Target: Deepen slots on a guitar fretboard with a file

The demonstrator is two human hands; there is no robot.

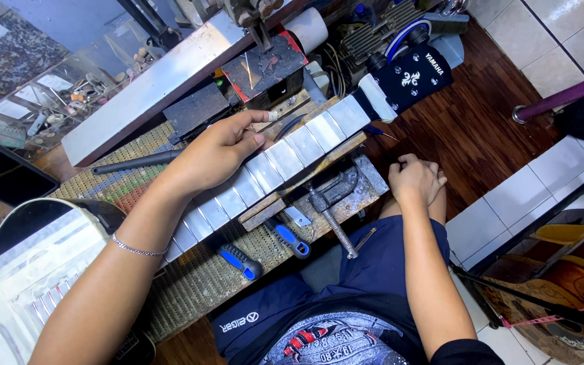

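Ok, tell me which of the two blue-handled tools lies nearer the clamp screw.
The right-hand blue-handled tool, just left of the clamp screw. The other blue-handled tool lies farther left, toward the left forearm.

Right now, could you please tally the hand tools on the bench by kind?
Blue-handled tools: 2
Metal clamp: 1
Long black rod: 1
Total: 4
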